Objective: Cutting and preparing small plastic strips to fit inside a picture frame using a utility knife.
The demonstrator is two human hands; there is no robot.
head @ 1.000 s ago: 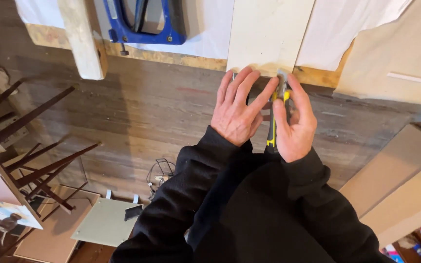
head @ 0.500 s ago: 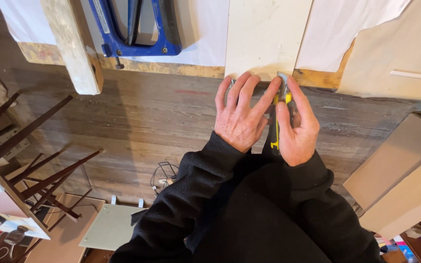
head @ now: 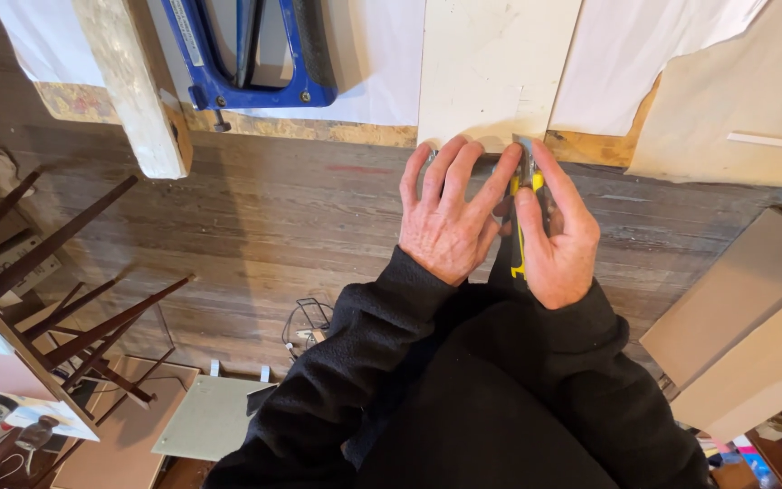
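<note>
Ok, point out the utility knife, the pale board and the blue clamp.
utility knife (head: 521,237): head view, yellow handle strip.
pale board (head: 491,63): head view, bare face above the fingers.
blue clamp (head: 194,86): head view, left bar of frame.

The right hand grips a yellow utility knife, its tip at twelve o'clock against the pale board. At nine o'clock of it, the left hand presses flat, fingertips seemingly touching the board's edge. A blue tool lies at eleven o'clock.

board: matt pale wood | knife: yellow plastic, metal | floor: rough worn wood
</note>
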